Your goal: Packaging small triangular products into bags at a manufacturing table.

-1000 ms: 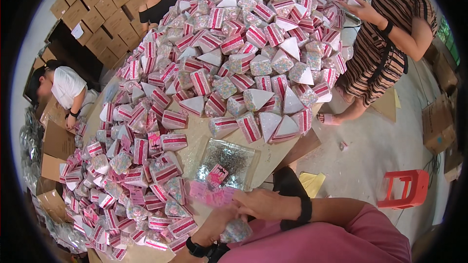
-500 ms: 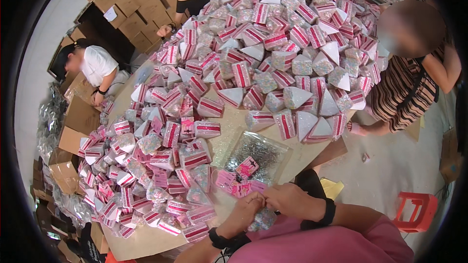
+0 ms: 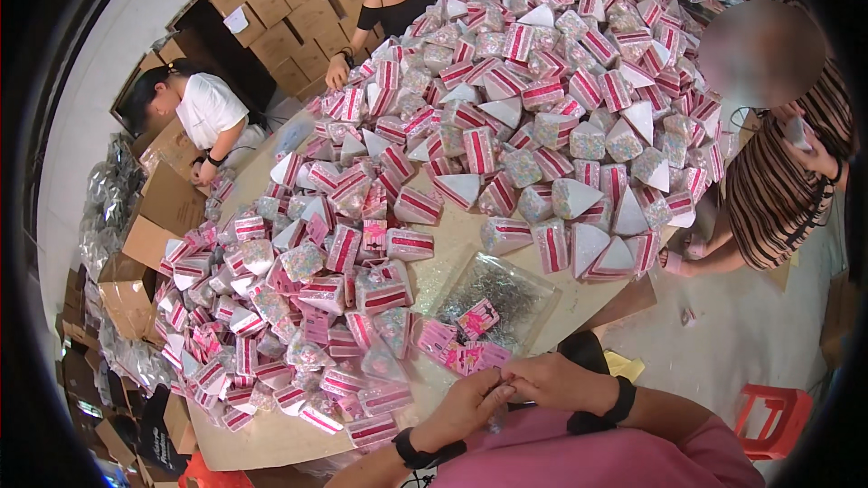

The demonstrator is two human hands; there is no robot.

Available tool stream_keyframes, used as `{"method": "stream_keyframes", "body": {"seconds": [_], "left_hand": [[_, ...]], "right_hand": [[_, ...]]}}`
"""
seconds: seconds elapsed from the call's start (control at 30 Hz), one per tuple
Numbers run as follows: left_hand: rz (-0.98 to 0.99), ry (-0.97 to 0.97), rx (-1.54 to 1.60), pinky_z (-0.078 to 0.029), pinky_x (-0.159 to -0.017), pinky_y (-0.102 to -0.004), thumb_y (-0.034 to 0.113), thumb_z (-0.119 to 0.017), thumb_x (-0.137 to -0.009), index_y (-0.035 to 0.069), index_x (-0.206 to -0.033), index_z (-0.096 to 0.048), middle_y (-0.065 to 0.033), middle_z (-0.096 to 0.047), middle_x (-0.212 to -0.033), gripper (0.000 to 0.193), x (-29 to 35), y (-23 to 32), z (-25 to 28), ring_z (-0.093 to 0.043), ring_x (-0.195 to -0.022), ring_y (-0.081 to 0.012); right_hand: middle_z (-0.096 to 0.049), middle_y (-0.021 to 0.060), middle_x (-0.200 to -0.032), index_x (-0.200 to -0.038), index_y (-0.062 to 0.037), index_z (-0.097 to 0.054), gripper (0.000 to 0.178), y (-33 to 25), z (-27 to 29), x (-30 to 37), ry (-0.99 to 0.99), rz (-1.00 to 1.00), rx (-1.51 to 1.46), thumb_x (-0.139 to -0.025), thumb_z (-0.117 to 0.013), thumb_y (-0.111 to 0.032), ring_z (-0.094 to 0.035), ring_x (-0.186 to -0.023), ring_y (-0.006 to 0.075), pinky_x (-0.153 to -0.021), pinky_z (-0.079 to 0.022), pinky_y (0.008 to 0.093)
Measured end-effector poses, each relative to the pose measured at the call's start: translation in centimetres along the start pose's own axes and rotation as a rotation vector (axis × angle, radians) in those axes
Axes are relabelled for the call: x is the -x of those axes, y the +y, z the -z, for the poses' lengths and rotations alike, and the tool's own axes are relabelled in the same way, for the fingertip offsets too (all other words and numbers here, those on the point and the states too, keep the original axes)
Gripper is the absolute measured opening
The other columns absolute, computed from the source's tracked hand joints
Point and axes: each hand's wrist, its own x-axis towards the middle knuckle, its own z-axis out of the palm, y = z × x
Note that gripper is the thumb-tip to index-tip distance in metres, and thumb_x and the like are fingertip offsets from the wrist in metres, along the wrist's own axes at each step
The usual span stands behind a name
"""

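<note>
My left hand and my right hand meet just above my lap, at the table's near edge. Both are closed, fingertips pinched together. A pale sliver of a toy cake slice shows beneath my left fingers; the rest is hidden. What my right fingertips pinch is too small to make out. Right beyond my hands lie several pink printed cards, partly on a clear plastic bag with silvery contents. Wrapped toy cake slices, white with a dark pink stripe and sprinkled backs, lie to the left of my hands.
A large heap of toy cake slices covers the far table. Three people work around it: one in white, one in black, one in stripes. Cardboard boxes stand left; a red stool stands right.
The view has shifted, so the table sits further right. The sprinkled slice below my left hand is now mostly hidden. My hands stay together. The striped person's arm has changed position.
</note>
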Motion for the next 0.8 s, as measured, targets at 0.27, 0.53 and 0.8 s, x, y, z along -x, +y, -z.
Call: {"method": "stream_keyframes", "body": {"seconds": [0.27,0.53,0.8], "left_hand": [[0.117,0.082,0.174,-0.044,-0.061,-0.0231,0.023,-0.052,-0.097,0.001,-0.100,-0.061,-0.0014,-0.060,-0.081,0.024,-0.1,-1.1,-0.9,-0.053,-0.072,-0.0071],[0.138,0.282,0.501,-0.046,-0.070,-0.0246,0.026,-0.048,-0.098,0.001,-0.097,-0.060,-0.0018,-0.061,-0.082,0.027,-0.7,-1.1,-0.8,-0.055,-0.074,-0.0103],[0.288,-0.086,1.015,-0.049,-0.079,-0.0289,0.036,-0.054,-0.093,0.000,-0.109,-0.056,-0.0102,-0.061,-0.099,0.040,1.3,-5.0,-1.3,-0.060,-0.088,-0.0169]], "right_hand": [[-0.059,0.0125,-0.073,-0.092,-0.0052,-0.055,0.011,0.1,-0.6,0.0,0.046,0.078,0.337,-0.084,-0.057,-0.013,-0.061,-0.065,0.0307,-0.060,-0.048,0.0392],[-0.061,0.0099,-0.075,-0.090,-0.0080,-0.060,0.012,-0.1,0.9,-0.5,-0.007,0.136,0.510,-0.080,-0.058,-0.013,-0.062,-0.067,0.0274,-0.062,-0.049,0.0351],[-0.066,0.0057,-0.073,-0.093,0.0017,-0.066,0.014,-0.1,1.5,0.6,0.124,-0.327,-0.336,-0.083,-0.059,-0.006,-0.061,-0.067,0.0089,-0.060,-0.048,0.0236]]}}
